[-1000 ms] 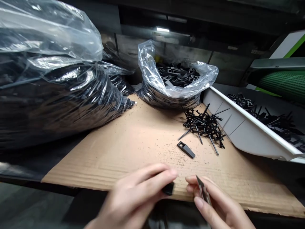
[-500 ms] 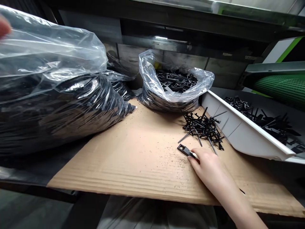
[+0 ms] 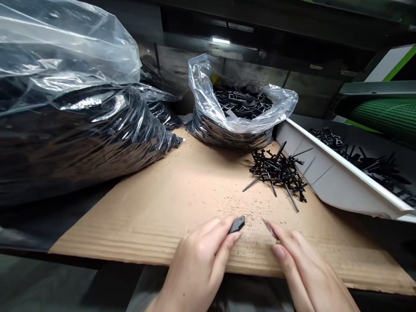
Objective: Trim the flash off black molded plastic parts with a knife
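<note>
My left hand [image 3: 201, 255] pinches a small black plastic part [image 3: 238, 224] between thumb and fingers, low over the front of the cardboard sheet [image 3: 156, 212]. Opposite it, my right hand [image 3: 305, 264] is closed on a thin, pointed knife blade [image 3: 270, 229], its tip towards the part but apart from it. The handle is hidden in the fingers. Dark shavings lie scattered on the cardboard between and beyond the hands. Behind my right hand is a tangled pile of black plastic sprues [image 3: 277, 171].
A large clear bag [image 3: 81, 125] full of dark parts bulges at the left. Farther back stands an open clear bag [image 3: 234, 134] of black plastic pieces. On the right, a white tray [image 3: 331, 182] holds more black pieces, below a green mesh roll [image 3: 383, 113].
My left hand has come from the upper left to the front middle and now holds the black part, which was in my right hand. My right hand has drawn back, keeping the knife.
</note>
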The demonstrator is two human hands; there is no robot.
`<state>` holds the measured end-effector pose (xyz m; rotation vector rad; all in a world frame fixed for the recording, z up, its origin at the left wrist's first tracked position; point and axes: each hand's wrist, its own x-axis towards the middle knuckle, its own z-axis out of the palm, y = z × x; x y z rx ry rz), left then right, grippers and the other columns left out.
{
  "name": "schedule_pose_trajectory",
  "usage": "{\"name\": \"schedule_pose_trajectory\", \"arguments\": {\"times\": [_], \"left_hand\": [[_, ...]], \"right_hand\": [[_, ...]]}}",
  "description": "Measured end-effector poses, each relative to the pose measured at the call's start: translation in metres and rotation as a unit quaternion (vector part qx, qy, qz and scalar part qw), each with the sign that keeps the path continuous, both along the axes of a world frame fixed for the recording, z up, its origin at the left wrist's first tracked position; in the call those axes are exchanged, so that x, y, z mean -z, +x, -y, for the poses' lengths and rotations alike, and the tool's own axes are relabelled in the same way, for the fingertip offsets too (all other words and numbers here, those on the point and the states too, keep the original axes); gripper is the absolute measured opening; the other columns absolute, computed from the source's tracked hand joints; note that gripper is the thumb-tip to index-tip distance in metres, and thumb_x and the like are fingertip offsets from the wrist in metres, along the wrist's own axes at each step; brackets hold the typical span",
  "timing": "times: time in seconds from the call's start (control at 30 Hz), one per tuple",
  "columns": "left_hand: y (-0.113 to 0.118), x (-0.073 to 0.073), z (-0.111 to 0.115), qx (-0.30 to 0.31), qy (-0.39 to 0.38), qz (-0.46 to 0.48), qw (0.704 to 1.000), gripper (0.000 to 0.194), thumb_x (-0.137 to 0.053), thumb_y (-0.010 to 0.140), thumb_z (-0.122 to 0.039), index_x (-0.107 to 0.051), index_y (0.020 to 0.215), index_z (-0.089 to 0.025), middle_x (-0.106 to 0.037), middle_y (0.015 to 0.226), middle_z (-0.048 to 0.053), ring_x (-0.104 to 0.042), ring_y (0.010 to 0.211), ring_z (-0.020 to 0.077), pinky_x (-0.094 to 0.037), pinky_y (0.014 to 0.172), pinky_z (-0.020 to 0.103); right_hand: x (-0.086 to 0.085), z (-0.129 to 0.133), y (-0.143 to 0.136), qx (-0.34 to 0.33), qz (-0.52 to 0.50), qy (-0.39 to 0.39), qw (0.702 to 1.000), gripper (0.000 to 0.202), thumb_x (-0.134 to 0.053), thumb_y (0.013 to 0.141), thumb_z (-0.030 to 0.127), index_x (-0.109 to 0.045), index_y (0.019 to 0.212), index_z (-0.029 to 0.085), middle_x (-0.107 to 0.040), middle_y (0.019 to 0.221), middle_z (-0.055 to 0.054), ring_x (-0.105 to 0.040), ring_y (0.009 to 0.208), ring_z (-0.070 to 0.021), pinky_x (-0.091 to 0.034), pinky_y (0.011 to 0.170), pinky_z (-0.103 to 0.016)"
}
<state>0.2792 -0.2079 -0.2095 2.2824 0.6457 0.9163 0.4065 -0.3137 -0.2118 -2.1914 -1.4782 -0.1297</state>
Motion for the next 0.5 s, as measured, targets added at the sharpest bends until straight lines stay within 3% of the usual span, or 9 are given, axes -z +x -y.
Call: {"name": "schedule_pose_trajectory", "arguments": {"times": [0.1,0.17,0.5], "left_hand": [[-0.005,0.009,-0.002,-0.034,0.093,-0.060,0.993,0.021,-0.041,0.084,-0.017,-0.062,0.085,-0.014,-0.065,0.068,0.006,-0.062,0.059,0.0200,-0.051,0.052,0.029],[-0.003,0.014,0.000,-0.038,0.118,-0.066,0.990,0.022,-0.040,0.084,-0.015,-0.060,0.076,-0.015,-0.062,0.062,0.005,-0.060,0.054,0.0194,-0.047,0.046,0.027],[-0.001,0.018,-0.001,-0.028,0.137,-0.033,0.990,0.015,-0.043,0.083,-0.013,-0.058,0.083,-0.015,-0.062,0.065,0.003,-0.059,0.053,0.0189,-0.048,0.047,0.030]], "right_hand": [[0.006,-0.008,0.009,-0.046,-0.001,-0.043,0.998,0.037,-0.028,0.089,0.032,-0.062,0.098,0.019,-0.064,0.084,-0.008,-0.063,0.073,-0.0221,-0.050,0.068,-0.035],[0.008,-0.012,0.008,-0.057,-0.007,-0.049,0.997,0.033,-0.031,0.088,0.029,-0.062,0.094,0.020,-0.064,0.080,-0.007,-0.063,0.070,-0.0217,-0.049,0.067,-0.035],[0.011,-0.014,0.013,-0.133,0.017,-0.016,0.991,0.021,-0.037,0.087,0.025,-0.058,0.090,0.025,-0.062,0.070,0.000,-0.062,0.060,-0.0149,-0.049,0.053,-0.024]]}}
